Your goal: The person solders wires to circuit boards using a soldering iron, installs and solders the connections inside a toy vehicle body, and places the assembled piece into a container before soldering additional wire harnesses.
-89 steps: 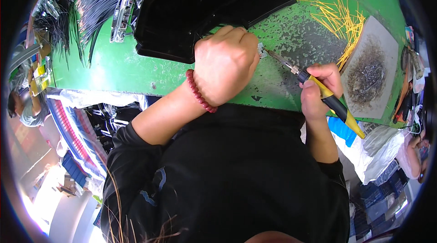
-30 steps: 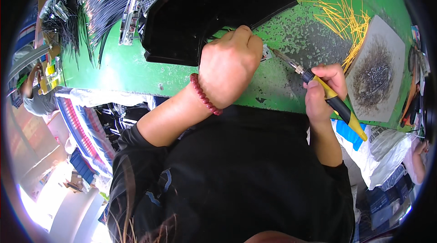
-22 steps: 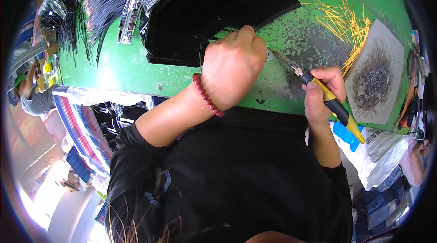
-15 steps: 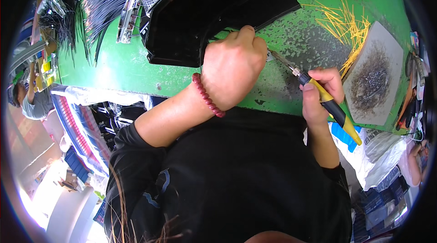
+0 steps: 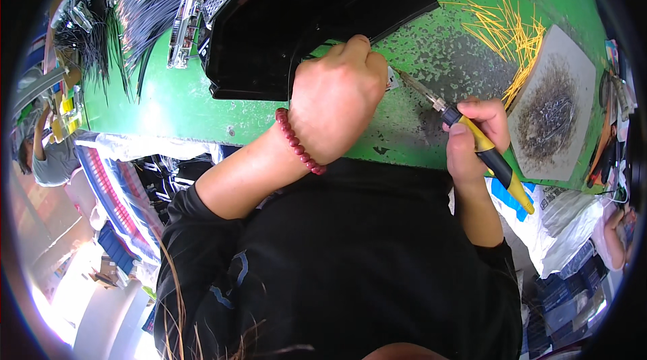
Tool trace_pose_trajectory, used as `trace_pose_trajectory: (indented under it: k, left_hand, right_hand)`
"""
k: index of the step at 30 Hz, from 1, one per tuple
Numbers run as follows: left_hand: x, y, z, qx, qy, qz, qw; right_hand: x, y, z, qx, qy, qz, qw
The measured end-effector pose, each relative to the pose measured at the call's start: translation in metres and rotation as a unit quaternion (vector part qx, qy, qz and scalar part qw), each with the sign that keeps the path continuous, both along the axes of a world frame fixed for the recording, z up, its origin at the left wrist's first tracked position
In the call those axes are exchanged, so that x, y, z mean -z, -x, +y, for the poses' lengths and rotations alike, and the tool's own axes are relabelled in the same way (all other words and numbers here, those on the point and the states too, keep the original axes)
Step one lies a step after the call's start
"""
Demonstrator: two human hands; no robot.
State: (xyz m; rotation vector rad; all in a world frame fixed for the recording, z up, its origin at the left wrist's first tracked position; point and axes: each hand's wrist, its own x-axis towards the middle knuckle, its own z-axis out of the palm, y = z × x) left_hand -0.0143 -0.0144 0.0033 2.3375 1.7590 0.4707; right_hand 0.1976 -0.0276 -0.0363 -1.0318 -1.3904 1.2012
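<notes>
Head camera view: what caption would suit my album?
Right hand holds a yellow and black soldering iron close to a small pale piece beside the left hand, over a green tabletop.

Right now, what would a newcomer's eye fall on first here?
Probably the yellow-and-black soldering iron in the right hand, its tip close to a small pale piece beside the left hand. Next, the large black housing at the top middle, and the loose yellow wires to its right on the green table.
</notes>
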Motion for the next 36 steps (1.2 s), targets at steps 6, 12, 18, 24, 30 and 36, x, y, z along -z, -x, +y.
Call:
trace_pose_trajectory:
  k: [6, 12, 18, 24, 30, 36]
  left_hand:
    - [-0.0015, 0.0018, 0.0004, 0.003, 0.024, -0.011, 1.0]
    - [-0.0033, 0.0017, -0.0006, 0.003, 0.029, -0.014, 0.999]
    - [0.0007, 0.0007, -0.0024, -0.005, 0.019, -0.017, 1.0]
    - [-0.0001, 0.0011, -0.0004, 0.001, 0.018, -0.015, 1.0]
    - [-0.0014, 0.0018, -0.0001, 0.002, 0.019, -0.01, 1.0]
    - [-0.001, 0.0012, 0.0004, 0.001, 0.013, -0.016, 1.0]
  right_hand:
    - [-0.004, 0.0001, -0.0012, 0.006, 0.028, 0.026, 0.999]
    - [-0.0026, 0.0002, 0.0009, -0.006, 0.007, 0.0, 1.0]
    - [-0.0043, 0.0016, 0.002, -0.007, 0.011, -0.01, 1.0]
    - [-0.0032, 0.0021, 0.0061, -0.028, -0.04, -0.042, 0.998]
    - [0.0004, 0.0005, -0.002, 0.01, -0.009, 0.046, 0.999]
    - [0.0029, -0.0039, -0.0012, 0.018, -0.069, 0.055, 0.996]
